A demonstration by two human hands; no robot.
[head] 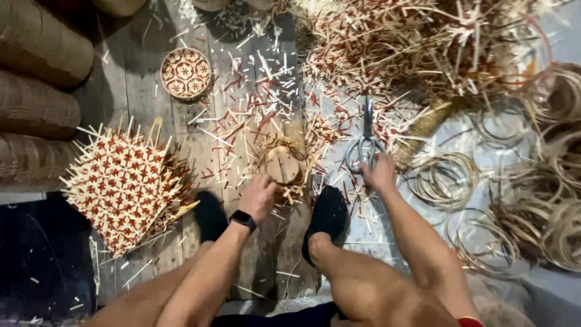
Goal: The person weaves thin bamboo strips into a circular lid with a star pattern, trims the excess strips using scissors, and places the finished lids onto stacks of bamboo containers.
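The wooden floor is littered with cane offcuts. A stack of woven mats, red and pale, lies at the left; cane rings lie at the right. The scissors rest on the floor, the right hand closed around their loop handles. The left hand, fingers curled, touches a small round wooden block between the feet. The block appears light, rigid and best gripped at its rim; the scissors are stiff, blades pointing away.
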